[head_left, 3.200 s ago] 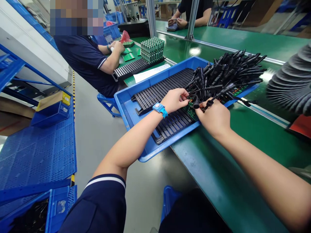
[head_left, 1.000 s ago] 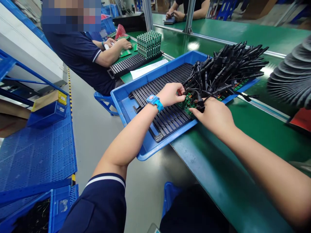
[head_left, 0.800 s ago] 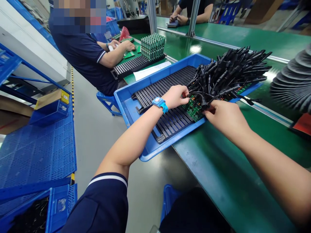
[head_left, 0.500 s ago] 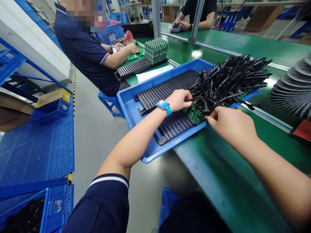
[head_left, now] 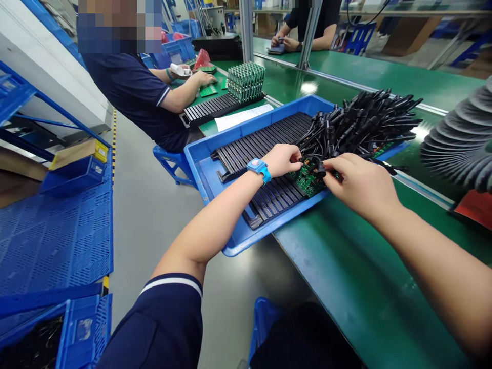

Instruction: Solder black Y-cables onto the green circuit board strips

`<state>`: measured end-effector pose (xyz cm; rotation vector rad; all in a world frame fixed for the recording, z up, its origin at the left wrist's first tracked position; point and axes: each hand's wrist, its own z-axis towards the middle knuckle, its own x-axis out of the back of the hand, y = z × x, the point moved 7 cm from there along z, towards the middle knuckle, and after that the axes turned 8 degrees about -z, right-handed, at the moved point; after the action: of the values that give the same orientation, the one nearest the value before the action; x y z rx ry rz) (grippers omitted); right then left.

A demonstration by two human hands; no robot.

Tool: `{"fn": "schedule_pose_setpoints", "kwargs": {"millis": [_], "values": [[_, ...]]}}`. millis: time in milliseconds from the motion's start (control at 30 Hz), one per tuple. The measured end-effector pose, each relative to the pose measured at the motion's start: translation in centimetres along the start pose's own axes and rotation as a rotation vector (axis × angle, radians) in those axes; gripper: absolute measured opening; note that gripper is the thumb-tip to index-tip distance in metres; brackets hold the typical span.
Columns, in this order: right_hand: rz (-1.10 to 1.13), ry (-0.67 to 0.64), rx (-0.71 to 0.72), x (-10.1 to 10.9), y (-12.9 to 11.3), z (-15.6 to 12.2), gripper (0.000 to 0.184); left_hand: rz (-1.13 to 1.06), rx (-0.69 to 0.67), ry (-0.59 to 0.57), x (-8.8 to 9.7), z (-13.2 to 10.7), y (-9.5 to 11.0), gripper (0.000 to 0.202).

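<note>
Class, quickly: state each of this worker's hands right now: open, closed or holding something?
Left hand: fingers curled at the green circuit board; grip cannot be told.
Right hand: thumb and fingertips at a black connector; grip cannot be told.

Cables (head_left: 365,123) in tray (head_left: 202,166) on table (head_left: 326,256)

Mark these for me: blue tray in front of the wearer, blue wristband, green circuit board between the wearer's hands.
Blue tray (head_left: 205,171): head view, bare floor near the picture-left end.
Blue wristband (head_left: 257,165): head view, its square case.
Green circuit board (head_left: 306,180): head view, its exposed face.
</note>
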<state>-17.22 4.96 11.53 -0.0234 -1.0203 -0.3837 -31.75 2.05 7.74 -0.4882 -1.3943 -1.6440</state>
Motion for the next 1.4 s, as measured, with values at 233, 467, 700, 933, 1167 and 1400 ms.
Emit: {"fn": "schedule_pose_setpoints", "kwargs": {"millis": [233, 467, 700, 933, 1167, 1400], "values": [[0.06, -0.074, 0.056, -0.2, -0.3, 0.9, 0.042, -0.002, 0.02, -0.014, -0.6, 0.0, -0.8, 0.009], [0.068, -0.173, 0.105, -0.3, -1.7, 0.1, 0.043, -0.025, 0.045, 0.017, -0.3, -0.1, -0.8, 0.01], [0.142, -0.014, 0.0, 0.1, 0.9, 1.7, 0.042, -0.028, 0.079, 0.048, -0.2, -0.2, -0.7, 0.009], [-0.073, -0.047, 0.089, -2.1, 3.6, 4.2, 0.042, -0.032, 0.155, 0.148, -0.3, -0.9, -0.8, 0.012], [-0.09, -0.031, 0.143, -3.1, 3.6, 4.3, 0.044, 0.017, 0.24, 0.292, -0.5, -2.8, 1.0, 0.024], [-0.028, -0.026, 0.171, -3.0, 3.7, 4.4, 0.042, 0.057, 0.366, 0.411, -3.1, -2.0, 3.0, 0.05]]}}
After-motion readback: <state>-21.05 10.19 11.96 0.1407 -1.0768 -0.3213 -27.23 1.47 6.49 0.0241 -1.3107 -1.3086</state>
